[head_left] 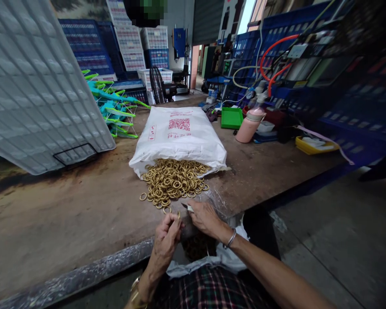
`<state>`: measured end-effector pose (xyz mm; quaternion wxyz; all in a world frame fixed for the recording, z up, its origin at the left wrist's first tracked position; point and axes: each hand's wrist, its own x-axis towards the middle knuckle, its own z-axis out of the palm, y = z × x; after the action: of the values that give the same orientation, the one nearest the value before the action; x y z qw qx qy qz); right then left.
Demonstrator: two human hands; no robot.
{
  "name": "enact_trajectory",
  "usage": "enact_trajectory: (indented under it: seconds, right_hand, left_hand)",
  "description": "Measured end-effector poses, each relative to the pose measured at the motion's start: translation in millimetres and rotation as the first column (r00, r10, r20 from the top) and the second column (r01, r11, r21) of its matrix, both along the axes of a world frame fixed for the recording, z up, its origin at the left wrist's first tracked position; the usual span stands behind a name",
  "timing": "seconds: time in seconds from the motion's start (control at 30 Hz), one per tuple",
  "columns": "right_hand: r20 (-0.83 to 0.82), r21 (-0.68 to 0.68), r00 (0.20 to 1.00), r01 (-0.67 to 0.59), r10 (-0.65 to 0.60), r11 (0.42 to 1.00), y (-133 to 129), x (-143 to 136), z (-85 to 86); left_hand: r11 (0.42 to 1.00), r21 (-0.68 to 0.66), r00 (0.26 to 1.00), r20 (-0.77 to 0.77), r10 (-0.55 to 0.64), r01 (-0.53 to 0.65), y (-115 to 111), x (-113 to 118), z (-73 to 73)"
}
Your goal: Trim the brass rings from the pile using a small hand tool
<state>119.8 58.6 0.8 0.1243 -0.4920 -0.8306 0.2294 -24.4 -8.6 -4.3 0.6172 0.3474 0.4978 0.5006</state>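
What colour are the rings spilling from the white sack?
Brass gold, the rings, clearest in the head view.

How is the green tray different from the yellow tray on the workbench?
The green tray is bright green and sits behind the white sack, near the pink bottle; the yellow tray is yellow and sits far to the right, at the bench edge. The green tray looks empty, while the yellow tray holds pale items too blurred to name. Both are shallow, rectangular and lie flat on the workbench.
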Motion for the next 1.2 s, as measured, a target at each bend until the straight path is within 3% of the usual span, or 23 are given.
enact_trajectory:
  seconds: [0.1,0.2,0.37,0.6,0.7,0.8,0.9,1.2]
  right_hand:
    - [-0.254,-0.100,0.964,0.050,-0.074,0.994,3,-3,9.3]
    - [-0.496,-0.254,0.861,-0.022,-0.111,0.967,0,-10,17.9]
    - [-0.581,-0.413,0.801,-0.137,-0.145,0.900,-4,-15,17.0]
    - [-0.530,-0.340,0.834,-0.042,-0.154,0.939,-3,-14,13.4]
    - [-0.419,-0.211,0.899,0.040,-0.127,0.977,-2,-10,6.7]
    - [-0.261,-0.077,0.965,-0.027,0.006,0.997,-5,-5,-1.2]
    - [-0.161,-0.026,0.980,-0.120,0.114,0.992,-9,-3,-4.5]
    - [-0.059,0.009,0.990,-0.131,0.131,0.991,-13,-6,0.4]
  left_hand:
    - [1.000,0.003,0.999,0.048,-0.003,0.003,1,-1,-0.5]
    - [1.000,-0.004,0.998,0.052,-0.026,0.027,3,0,0.7]
    - [0.998,-0.009,0.998,-0.011,-0.059,0.059,3,1,4.8]
    - [0.995,-0.061,0.997,-0.004,-0.076,0.075,2,-1,5.4]
    - [0.998,-0.038,0.999,0.011,-0.043,0.044,1,-1,3.3]
    - [0.999,-0.010,0.999,-0.001,-0.046,0.046,2,-2,1.8]
    - [0.998,-0.005,0.998,-0.010,-0.058,0.058,2,-3,1.6]
    - [0.999,-0.021,0.999,-0.021,-0.028,0.027,3,-1,2.4]
